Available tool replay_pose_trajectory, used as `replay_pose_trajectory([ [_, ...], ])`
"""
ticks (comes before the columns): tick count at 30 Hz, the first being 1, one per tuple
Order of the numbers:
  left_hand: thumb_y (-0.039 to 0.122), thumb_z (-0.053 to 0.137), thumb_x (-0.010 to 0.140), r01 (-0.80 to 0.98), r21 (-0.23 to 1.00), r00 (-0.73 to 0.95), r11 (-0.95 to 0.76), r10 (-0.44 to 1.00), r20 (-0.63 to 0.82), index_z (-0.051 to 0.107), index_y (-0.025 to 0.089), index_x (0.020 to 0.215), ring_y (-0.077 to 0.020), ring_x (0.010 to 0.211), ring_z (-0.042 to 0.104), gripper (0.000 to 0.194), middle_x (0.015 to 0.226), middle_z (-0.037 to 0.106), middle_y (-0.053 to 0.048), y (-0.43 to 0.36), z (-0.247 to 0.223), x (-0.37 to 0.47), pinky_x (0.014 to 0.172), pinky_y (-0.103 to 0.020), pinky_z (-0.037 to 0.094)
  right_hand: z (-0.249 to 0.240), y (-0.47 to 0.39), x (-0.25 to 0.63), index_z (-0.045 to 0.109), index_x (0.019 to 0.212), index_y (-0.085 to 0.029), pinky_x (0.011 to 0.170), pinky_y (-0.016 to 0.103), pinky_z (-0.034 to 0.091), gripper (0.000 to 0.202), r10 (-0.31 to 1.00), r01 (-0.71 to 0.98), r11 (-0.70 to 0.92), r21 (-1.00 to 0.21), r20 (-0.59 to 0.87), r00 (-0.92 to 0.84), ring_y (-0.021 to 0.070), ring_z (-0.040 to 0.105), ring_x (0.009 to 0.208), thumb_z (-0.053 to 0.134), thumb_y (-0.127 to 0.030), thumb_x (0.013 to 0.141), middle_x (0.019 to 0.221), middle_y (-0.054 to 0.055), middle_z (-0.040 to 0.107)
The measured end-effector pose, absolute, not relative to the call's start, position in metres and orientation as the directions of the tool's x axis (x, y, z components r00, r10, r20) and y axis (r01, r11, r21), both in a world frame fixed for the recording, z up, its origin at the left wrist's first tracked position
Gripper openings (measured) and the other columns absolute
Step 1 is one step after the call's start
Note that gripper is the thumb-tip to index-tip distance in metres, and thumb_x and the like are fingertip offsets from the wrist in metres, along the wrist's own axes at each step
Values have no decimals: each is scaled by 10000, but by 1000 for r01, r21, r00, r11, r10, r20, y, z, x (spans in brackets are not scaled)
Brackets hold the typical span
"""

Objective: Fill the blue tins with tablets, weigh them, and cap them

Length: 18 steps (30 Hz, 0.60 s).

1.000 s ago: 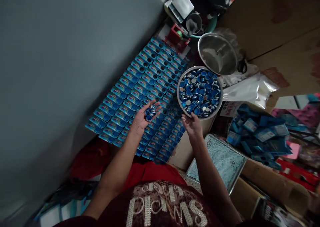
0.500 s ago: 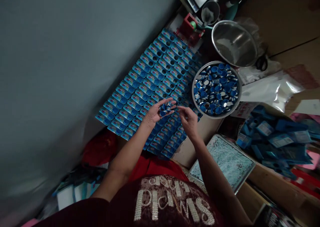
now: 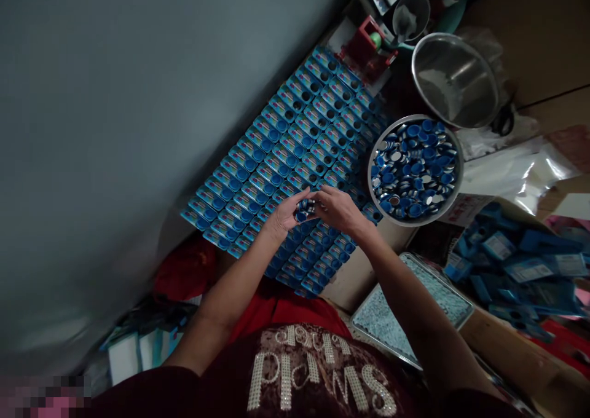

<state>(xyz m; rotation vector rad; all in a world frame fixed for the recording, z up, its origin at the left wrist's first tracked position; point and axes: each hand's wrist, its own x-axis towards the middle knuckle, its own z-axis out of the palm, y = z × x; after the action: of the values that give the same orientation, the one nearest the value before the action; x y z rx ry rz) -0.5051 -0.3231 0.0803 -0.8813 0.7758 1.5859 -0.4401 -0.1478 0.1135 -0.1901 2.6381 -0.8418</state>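
Observation:
My left hand (image 3: 288, 214) is cupped palm up around several small blue and silver discs (image 3: 304, 209), above the rows of blue packs (image 3: 276, 153). Over its fingertips, my right hand (image 3: 337, 208) has its fingers curled in at the discs; what those fingers hold is hidden. Many packs show a blue disc at one end, while those toward the upper right show a dark round hole. A round metal bowl (image 3: 374, 204) full of blue and silver discs stands right of my hands.
Beyond the full bowl is another metal bowl (image 3: 486, 107), beside a red tape dispenser (image 3: 364, 46). A tray of pale pieces (image 3: 391, 313) lies under my right forearm. Blue boxes (image 3: 520, 258) are heaped at the right. A grey wall (image 3: 115, 98) borders the packs on the left.
My right hand has moved left onto the discs in my left hand, its fingers now curled over them. The packs and bowls have shifted a little to the right in view.

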Motion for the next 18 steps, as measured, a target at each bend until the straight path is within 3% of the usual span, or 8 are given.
replay_pose_trajectory([
  [3, 235, 626, 1141, -979, 74, -162, -188, 512, -844, 848, 127, 1012, -169, 750, 812, 279, 913, 856, -87, -323, 80, -510, 928, -353, 717, 111, -147, -447, 675, 966, -228, 779, 315, 473, 99, -58, 137, 763, -632, -279, -959, 214, 638, 854, 584, -192, 977, 927, 57, 670],
  [6, 141, 689, 1069, -969, 160, -237, -187, 539, -808, 878, 137, 1075, -192, 894, 834, 190, 1102, 876, -103, -322, 74, -512, 973, -337, 689, 112, -152, -453, 538, 836, -264, 725, 313, 426, 122, 110, 243, 779, -578, -255, -961, 208, 585, 782, 595, -171, 890, 841, 30, 625],
  [9, 108, 725, 1026, -956, 223, -290, -188, 531, -796, 895, 147, 1060, -201, 942, 832, 178, 1134, 879, -92, -318, 67, -512, 929, -291, 663, 114, -163, -458, 468, 813, -280, 717, 334, 405, 174, 120, 221, 845, -487, -229, -966, 226, 565, 789, 584, -170, 880, 846, 50, 624],
  [11, 112, 729, 1025, -957, 197, -280, -213, 502, -819, 892, 142, 1025, -192, 917, 827, 165, 1078, 882, -86, -314, 66, -511, 853, -255, 648, 116, -170, -460, 453, 818, -284, 730, 343, 416, 183, 103, 187, 860, -475, -199, -975, 237, 575, 819, 577, -176, 897, 867, 65, 626],
  [15, 91, 755, 1008, -941, 130, -258, -313, 413, -874, 857, 132, 928, -124, 790, 792, 136, 978, 873, -53, -309, 75, -510, 733, -178, 610, 117, -183, -456, 424, 782, -285, 747, 341, 442, 229, 82, 134, 787, -602, -113, -990, 228, 573, 821, 605, -169, 861, 832, 47, 597],
  [18, 111, 754, 1019, -936, 117, -247, -331, 385, -889, 850, 129, 932, -102, 683, 759, 131, 877, 849, -33, -310, 82, -512, 656, -162, 588, 115, -192, -453, 421, 745, -282, 705, 321, 443, 236, 181, 195, 596, -779, -106, -978, 189, 535, 731, 621, -181, 817, 742, -3, 549],
])
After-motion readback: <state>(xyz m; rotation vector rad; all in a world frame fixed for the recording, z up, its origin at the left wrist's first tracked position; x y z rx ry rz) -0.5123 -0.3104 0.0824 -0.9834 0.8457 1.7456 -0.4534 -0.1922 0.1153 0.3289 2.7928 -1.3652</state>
